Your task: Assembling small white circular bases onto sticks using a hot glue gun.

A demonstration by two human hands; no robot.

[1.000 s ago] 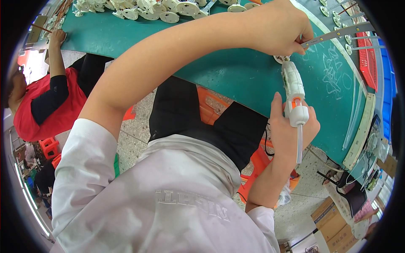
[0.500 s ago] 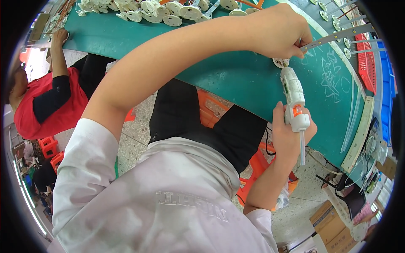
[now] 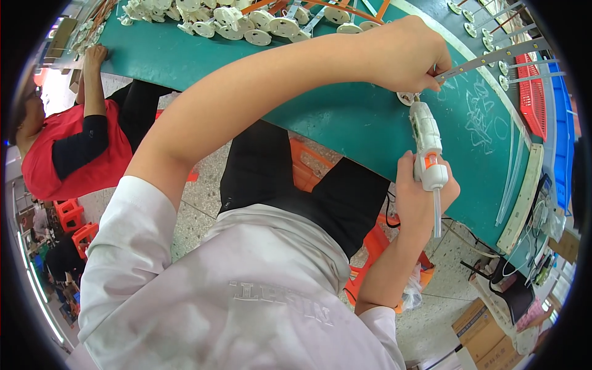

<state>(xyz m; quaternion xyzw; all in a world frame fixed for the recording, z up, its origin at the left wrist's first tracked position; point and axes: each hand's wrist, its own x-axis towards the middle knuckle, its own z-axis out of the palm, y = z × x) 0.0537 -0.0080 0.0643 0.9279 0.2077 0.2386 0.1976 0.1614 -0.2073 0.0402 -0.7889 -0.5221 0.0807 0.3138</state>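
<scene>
My left arm reaches across the green table, and my left hand (image 3: pixel 414 57) pinches the end of a narrow LED strip (image 3: pixel 493 58) that runs off to the upper right. Lower down, my right hand (image 3: pixel 425 191) is wrapped round a white hot glue gun (image 3: pixel 427 132). A clear glue stick (image 3: pixel 437 213) sticks out of the gun's back end. Its nozzle points away from me, at a white round disc base (image 3: pixel 406 98) on the table just under my left hand. My left hand partly hides the disc, and I cannot tell whether the nozzle touches it.
Many white round bases (image 3: pixel 246 28) are heaped along the far side of the table (image 3: pixel 333 117). Clear glue sticks (image 3: pixel 509 179) lie near its right edge. A red basket (image 3: pixel 531 98) and blue tray (image 3: pixel 561 142) stand at the right. A person in red (image 3: pixel 74 148) sits at the left.
Both hands keep their grips, and the glue gun stays by the disc. The view has shifted slightly. At the left, the other person's hand has moved a little.
</scene>
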